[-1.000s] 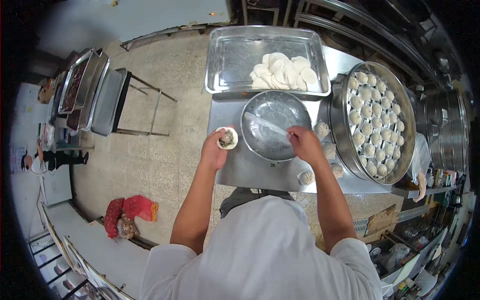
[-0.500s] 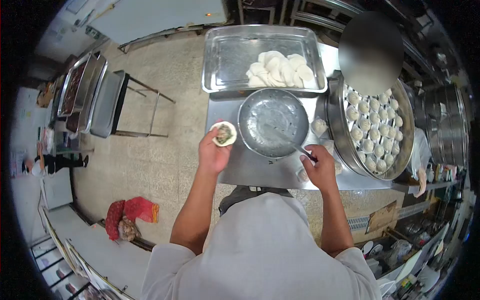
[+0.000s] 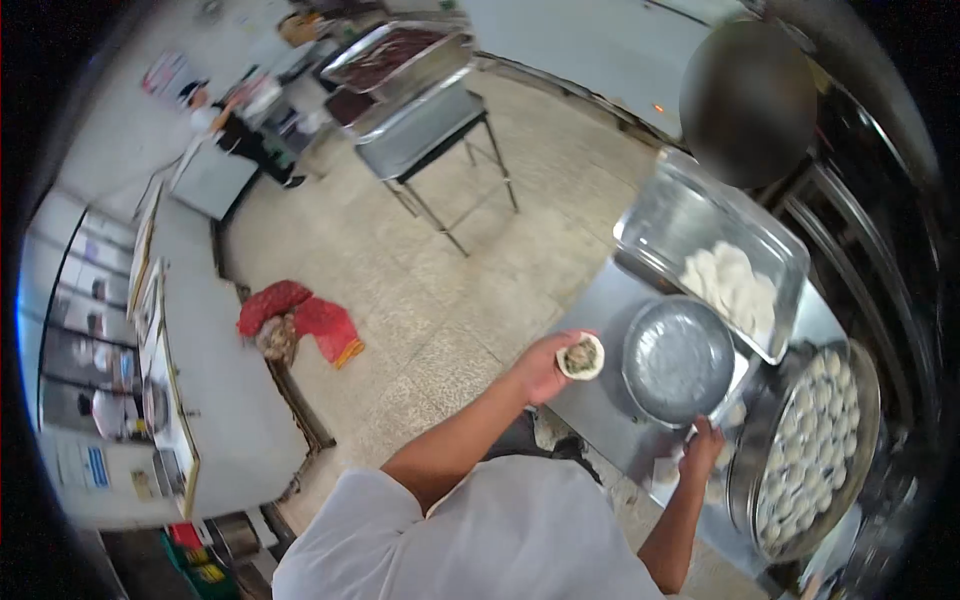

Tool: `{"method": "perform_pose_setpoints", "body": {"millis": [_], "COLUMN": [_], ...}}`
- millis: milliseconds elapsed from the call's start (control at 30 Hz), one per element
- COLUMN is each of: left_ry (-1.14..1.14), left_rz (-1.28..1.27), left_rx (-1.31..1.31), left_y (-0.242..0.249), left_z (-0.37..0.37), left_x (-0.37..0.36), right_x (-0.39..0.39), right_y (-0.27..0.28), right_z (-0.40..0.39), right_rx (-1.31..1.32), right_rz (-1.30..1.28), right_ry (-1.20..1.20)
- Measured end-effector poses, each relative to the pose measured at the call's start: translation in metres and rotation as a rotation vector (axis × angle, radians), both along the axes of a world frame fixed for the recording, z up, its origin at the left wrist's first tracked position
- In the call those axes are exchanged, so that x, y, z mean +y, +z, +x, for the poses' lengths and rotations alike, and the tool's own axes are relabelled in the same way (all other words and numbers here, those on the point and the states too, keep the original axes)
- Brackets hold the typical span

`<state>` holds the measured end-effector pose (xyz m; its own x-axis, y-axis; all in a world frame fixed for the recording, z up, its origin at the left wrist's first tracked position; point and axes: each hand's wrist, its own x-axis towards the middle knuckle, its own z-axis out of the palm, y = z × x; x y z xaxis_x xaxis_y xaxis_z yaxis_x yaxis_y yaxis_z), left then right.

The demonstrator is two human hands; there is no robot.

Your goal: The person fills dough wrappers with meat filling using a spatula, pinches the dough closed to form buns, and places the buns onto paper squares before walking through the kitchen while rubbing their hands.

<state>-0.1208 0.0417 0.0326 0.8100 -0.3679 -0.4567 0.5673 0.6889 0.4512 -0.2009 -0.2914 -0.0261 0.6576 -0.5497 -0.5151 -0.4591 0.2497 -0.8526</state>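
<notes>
My left hand point(image 3: 545, 368) holds a round dough wrapper point(image 3: 580, 357) with green-flecked filling at its middle, left of the metal bowl point(image 3: 678, 360). My right hand point(image 3: 704, 447) is closed at the bowl's lower right edge; the spoon it held earlier is hard to make out in the blur. Flat white wrappers point(image 3: 731, 288) lie overlapping in a steel tray point(image 3: 650, 215) behind the bowl. A round steamer point(image 3: 741, 480) to the right holds several filled dumplings point(image 3: 815, 440).
A rack point(image 3: 430, 150) with trays of dark food stands across the tiled floor. Red mesh sacks point(image 3: 325, 328) lie on the floor at left. One person point(image 3: 240, 135) works at a far counter; another person's blurred head point(image 3: 748, 105) is beyond the tray.
The view has swung left, so the table and bowl now appear lower and to the right. The filled wrapper remains in my left hand, and my right hand stays by the bowl.
</notes>
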Motion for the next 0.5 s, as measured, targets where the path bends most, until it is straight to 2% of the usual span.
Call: {"method": "perform_pose_setpoints", "body": {"millis": [33, 100, 200, 333, 467, 500], "left_ry": [0.039, 0.115, 0.219, 0.303, 0.44, 0.431], "left_rz": [-0.019, -0.037, -0.065, -0.16, -0.23, -0.213], "left_rx": [0.019, 0.078, 0.089, 0.054, 0.018, -0.015], "left_y": [-0.003, -0.006, -0.014, -0.022, -0.054, -0.024], "left_z": [-0.003, -0.012, -0.016, -0.013, -0.016, -0.034], "left_x": [0.008, 0.024, 0.059, 0.124, 0.205, 0.223], "right_x": [-0.002, -0.001, 0.021, 0.091, 0.194, 0.209], "right_y": [0.002, -0.004, 0.02, 0.048, 0.065, 0.078], "right_z": [0.0, -0.001, 0.003, 0.023, 0.055, 0.041], "right_rx": [-0.001, -0.053, -0.105, -0.246, -0.208, -0.238], "right_rz": [-0.021, -0.027, -0.093, -0.001, -0.001, 0.071], "right_ry": [0.066, 0.052, 0.109, 0.18, 0.271, 0.303]}}
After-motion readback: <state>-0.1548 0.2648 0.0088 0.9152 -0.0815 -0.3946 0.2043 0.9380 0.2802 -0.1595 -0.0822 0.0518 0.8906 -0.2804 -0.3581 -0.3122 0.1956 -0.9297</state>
